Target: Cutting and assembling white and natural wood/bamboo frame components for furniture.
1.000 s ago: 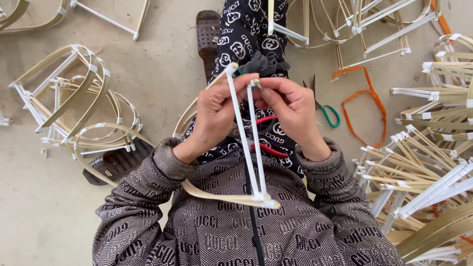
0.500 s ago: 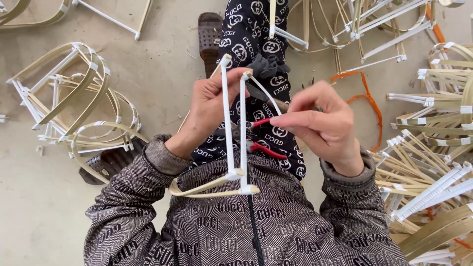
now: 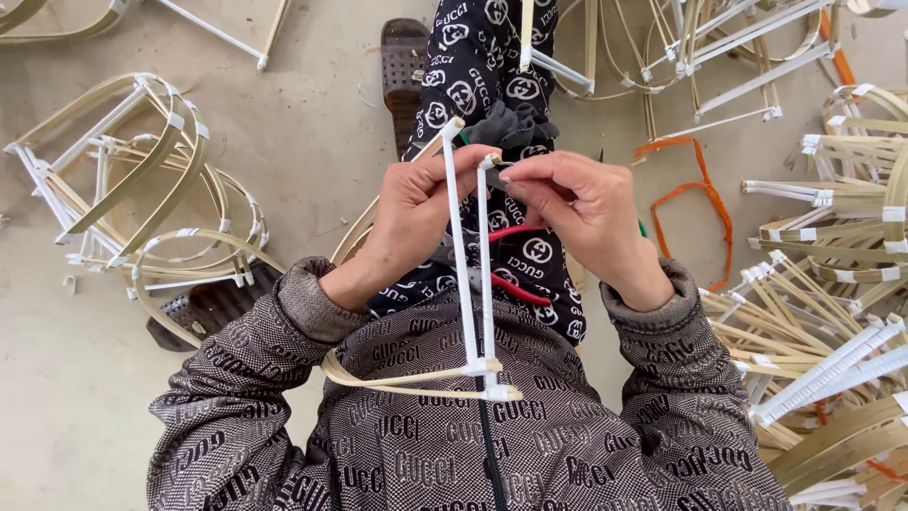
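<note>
Head view: both hands' fingers pinched on slim white-wrapped bamboo frame (image 3: pixel 471 284), seemingly taped.

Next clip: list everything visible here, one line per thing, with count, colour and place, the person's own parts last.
White-taped bamboo strip frame: one, white and tan, held upright at centre.
Finished bamboo frames: several, tan and white, floor left.
Loose bamboo sticks and frames: many, tan and white, floor right and top.
Orange strap loop: one, floor right of centre.
Brown sandals: two, top centre and lower left.
Left hand: grips the frame's posts.
Right hand: pinches a post top.
</note>
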